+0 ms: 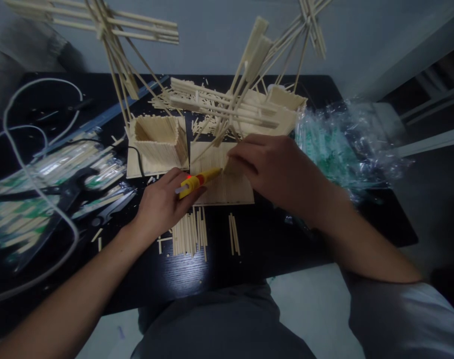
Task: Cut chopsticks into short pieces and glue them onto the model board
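Note:
My left hand (161, 197) is wrapped round a yellow glue gun (204, 179) with a small red light on its body. Its nozzle points right, close to a small wooden piece (232, 166). My right hand (277, 172) pinches that piece, which stands over a flat board of wooden sticks (212, 195); whether its lower edge touches the board I cannot tell. Behind the board rises a windmill-like stick structure (230, 109). To the left, a hollow stick box (161, 149) sits on its own stick base.
Loose sticks (189, 234) lie in front of the board, with a few more (234, 234) to their right. Plastic-wrapped stick packs (327, 144) are at right. A white cable (21, 159), scissors (110, 212) and more packs occupy the left. Another windmill structure (107, 30) stands at back left.

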`<state>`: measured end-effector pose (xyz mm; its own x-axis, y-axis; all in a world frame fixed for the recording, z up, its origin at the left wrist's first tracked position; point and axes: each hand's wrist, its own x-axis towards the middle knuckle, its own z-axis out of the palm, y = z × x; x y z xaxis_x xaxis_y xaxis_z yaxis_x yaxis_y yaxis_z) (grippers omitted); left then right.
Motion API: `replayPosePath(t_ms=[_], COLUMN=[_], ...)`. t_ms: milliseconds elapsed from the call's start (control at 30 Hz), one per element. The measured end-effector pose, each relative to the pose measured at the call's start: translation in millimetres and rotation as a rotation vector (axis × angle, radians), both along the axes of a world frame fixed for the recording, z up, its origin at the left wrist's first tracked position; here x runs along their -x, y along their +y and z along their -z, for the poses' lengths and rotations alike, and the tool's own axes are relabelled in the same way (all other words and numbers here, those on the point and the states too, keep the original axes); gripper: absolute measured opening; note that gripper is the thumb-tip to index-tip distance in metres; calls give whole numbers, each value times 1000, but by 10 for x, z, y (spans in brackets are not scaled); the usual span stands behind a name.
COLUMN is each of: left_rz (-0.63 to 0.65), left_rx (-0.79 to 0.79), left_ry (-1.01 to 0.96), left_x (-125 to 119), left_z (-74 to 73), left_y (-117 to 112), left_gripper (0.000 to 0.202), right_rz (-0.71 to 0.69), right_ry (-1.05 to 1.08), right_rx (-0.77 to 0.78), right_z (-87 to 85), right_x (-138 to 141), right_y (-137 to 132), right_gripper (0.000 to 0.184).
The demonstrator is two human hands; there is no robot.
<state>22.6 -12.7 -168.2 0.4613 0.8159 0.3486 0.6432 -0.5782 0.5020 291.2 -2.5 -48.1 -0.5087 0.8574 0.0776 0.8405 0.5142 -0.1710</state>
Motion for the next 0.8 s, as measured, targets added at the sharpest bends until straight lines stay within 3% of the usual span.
replayPosePath(t_ms=[800], left_rz=[26], left_rx=[20], left_ry=[19], left_x=[18], left_z=[7], left_y=[21], left_gripper=[32], right_rz=[-3], right_ry=[-60], right_rx=[-85], right_z=[124], right_x=[29], right_y=[-8], right_gripper=[33])
